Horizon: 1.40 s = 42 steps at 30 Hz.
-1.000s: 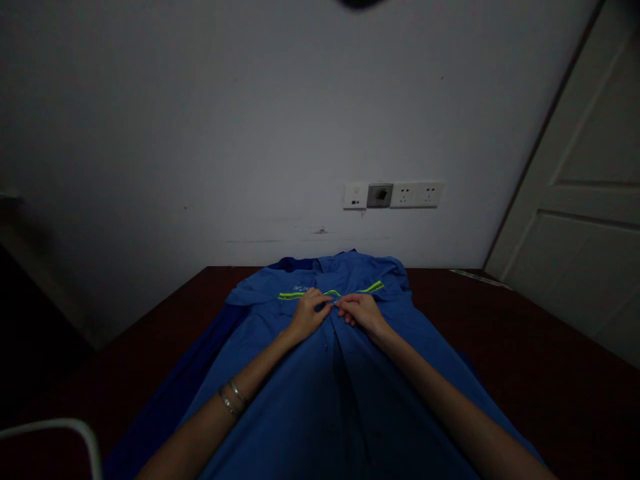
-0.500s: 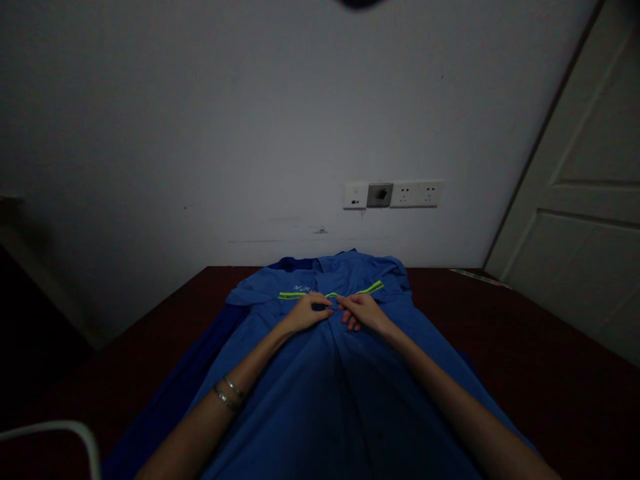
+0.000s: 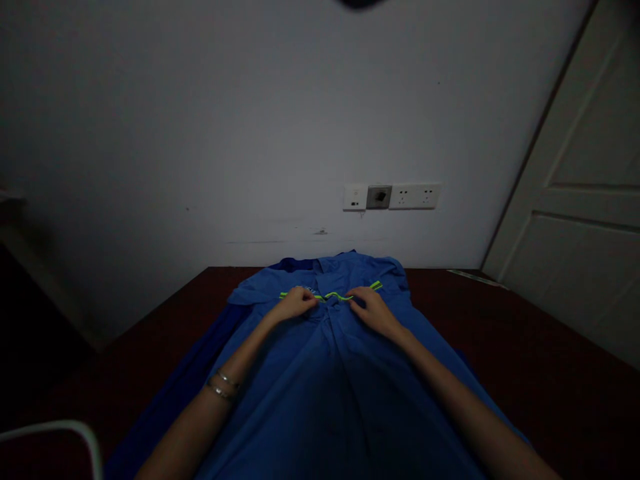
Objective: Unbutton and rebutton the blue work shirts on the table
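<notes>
A blue work jacket (image 3: 295,373) lies spread out, front side up, its collar end toward the wall. Bright yellow-green strips (image 3: 340,295) cross its chest, and the front opening runs down the middle. Left of that opening, my left hand (image 3: 295,303) is closed, thumb and fingers pinching the cloth close to the strip. My right hand (image 3: 373,312) pinches the jacket on the other side, also at the strip. Between the two hands the cloth is bunched and wrinkled. White lettering on the chest is mostly covered by my left hand.
The jacket rests on a dark red-brown surface (image 3: 450,307) that meets a pale wall (image 3: 250,133). Sockets and switches (image 3: 413,197) sit on that wall. A panelled door (image 3: 590,220) stands at the right. A white curved bar (image 3: 75,425) shows at lower left.
My hands were close together at the front opening. Now they are farther apart, the left one shifted left and the right one right, each pinching cloth beside the strip.
</notes>
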Tool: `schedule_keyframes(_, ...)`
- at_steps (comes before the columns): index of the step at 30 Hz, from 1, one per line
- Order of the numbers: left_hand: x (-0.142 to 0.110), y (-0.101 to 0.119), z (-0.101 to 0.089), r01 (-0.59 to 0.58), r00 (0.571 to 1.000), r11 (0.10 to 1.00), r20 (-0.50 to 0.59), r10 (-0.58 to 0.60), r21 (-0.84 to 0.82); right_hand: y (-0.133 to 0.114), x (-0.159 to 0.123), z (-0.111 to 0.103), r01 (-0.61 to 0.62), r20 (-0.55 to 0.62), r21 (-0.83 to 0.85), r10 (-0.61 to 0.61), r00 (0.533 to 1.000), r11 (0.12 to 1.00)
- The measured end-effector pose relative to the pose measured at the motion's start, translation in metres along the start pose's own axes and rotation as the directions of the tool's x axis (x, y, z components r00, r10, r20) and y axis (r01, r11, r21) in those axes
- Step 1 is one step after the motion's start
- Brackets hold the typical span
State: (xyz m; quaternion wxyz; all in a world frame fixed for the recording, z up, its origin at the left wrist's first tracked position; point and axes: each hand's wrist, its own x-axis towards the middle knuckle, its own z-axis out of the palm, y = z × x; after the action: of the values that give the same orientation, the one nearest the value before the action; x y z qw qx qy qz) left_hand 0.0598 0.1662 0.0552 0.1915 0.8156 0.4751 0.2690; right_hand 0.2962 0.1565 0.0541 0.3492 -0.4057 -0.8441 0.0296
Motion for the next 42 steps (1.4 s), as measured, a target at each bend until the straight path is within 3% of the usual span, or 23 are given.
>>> schedule_keyframes(3, -0.002, 0.002, -0.002, -0.067, 0.992, 0.998, 0.11, 0.067, -0.009, -0.017, 0.001, -0.01, 0.018, -0.015, -0.009, -0.018, 1.0, 1.0)
schedule_keyframes(9, -0.01, -0.008, 0.015, -0.23, 0.972, 0.97, 0.073, 0.225, 0.076, -0.031, -0.012, -0.012, 0.039, 0.211, -0.078, -0.022, 0.977, 0.996)
schedule_keyframes(12, -0.016, -0.02, 0.028, -0.14, 0.988, 0.977, 0.093, 0.126, 0.16, -0.02, -0.02, -0.002, -0.084, 0.366, -0.143, 0.131, 0.922, 0.986)
schedule_keyframes(15, -0.019, -0.032, 0.039, -0.026, 0.993, 0.963, 0.117, -0.006, 0.268, -0.01, -0.026, 0.006, -0.187, 0.431, -0.197, 0.256, 0.865, 0.962)
schedule_keyframes(23, -0.014, -0.044, 0.043, -0.056, 0.991, 0.936, 0.136, 0.009, 0.347, -0.003, -0.032, 0.017, -0.132, 0.41, -0.276, 0.241, 0.88, 0.952)
schedule_keyframes(29, -0.005, -0.053, 0.043, -0.068, 0.995, 0.93, 0.09, 0.038, 0.361, 0.004, -0.03, 0.024, -0.065, 0.388, -0.352, 0.208, 0.898, 0.934)
schedule_keyframes(34, -0.005, -0.055, 0.045, -0.081, 0.996, 0.926, 0.05, 0.068, 0.368, 0.003, -0.028, 0.022, -0.121, 0.398, -0.316, 0.247, 0.883, 0.941)
schedule_keyframes(38, -0.008, -0.041, 0.041, -0.045, 0.993, 0.933, -0.083, 0.08, 0.356, -0.008, -0.031, 0.012, -0.198, 0.22, -0.259, 0.257, 0.941, 0.945)
schedule_keyframes(40, -0.01, -0.028, 0.035, -0.047, 0.977, 0.938, -0.181, 0.115, 0.343, -0.02, -0.036, 0.003, -0.193, 0.113, -0.248, 0.226, 0.968, 0.949)
schedule_keyframes(42, -0.013, -0.011, 0.029, -0.088, 0.953, 0.945, -0.251, 0.173, 0.315, -0.037, -0.043, -0.005, -0.164, 0.086, -0.248, 0.19, 0.978, 0.955)
